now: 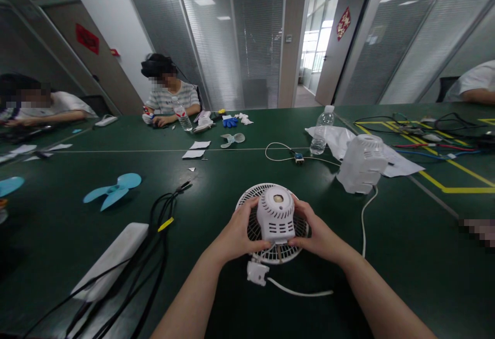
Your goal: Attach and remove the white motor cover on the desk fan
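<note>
A white fan motor housing [276,215] with vent slots sits over a round white fan grille [247,192] on the green table. From the left, my left hand [242,228] grips the side of the housing, its thumb near the lower edge. My right hand [315,230] clasps the opposite side, thumb also low. Just below the grille lies a small white plastic part [257,272], with a white cable [297,292] trailing to the right from it. Parts of the grille are hidden behind the housing and my fingers.
A white power strip [112,261] and black cables [164,230] lie left, near a blue fan blade [114,190]. Right stand another white housing [363,163] and a water bottle [323,130]. Farther off are a pale fan blade [232,139] and a seated person [170,94].
</note>
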Tool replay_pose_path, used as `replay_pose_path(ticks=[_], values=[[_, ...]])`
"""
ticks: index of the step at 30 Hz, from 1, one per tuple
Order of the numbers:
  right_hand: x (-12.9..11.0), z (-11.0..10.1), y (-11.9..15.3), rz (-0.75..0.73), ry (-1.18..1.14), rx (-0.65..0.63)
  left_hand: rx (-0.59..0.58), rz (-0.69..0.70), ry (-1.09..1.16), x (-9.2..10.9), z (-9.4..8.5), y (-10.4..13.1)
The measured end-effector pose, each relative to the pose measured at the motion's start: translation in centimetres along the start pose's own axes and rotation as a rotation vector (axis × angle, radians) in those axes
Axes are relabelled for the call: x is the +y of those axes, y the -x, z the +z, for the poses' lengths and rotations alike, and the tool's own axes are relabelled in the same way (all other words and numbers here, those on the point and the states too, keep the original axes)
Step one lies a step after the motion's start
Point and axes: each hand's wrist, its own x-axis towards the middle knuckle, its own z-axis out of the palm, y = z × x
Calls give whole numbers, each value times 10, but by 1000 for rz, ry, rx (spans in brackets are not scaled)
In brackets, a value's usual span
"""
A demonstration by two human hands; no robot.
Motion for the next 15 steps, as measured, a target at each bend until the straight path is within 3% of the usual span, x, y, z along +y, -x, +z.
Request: replay_pose_path(ticks=[15], values=[[16,-8,1,-22,-64,-41,-11,-7,57,-4,-2,-1]])
